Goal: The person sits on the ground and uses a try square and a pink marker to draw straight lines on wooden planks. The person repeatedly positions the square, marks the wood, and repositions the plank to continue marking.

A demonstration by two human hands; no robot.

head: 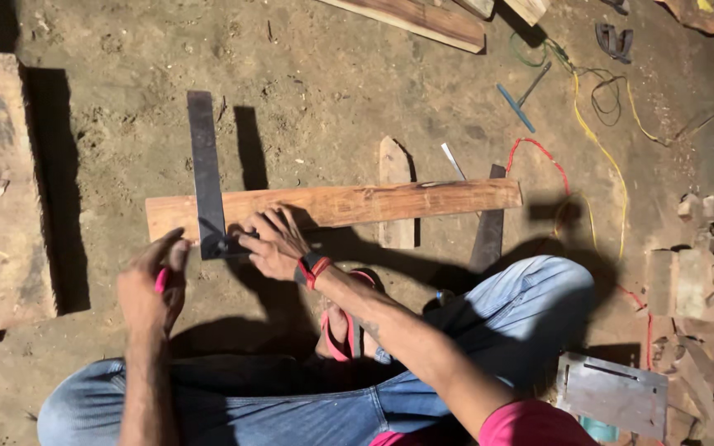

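On dirt floor [332,107], plank [357,204] lies raised on offcuts; right hand [273,244] presses dark square [206,177] flat across it, fingers spread, steadying; left hand [152,285] grasps pink marker [161,279] beside the blade.

Bare wood and dark metal on a rough dirt floor [332,91].
The plank [357,202] is unfinished reddish timber with visible grain; the square [205,165] across it is dull, dark, matt metal; a pink pencil [160,281] looks smooth; the jeans [530,322] are faded denim.
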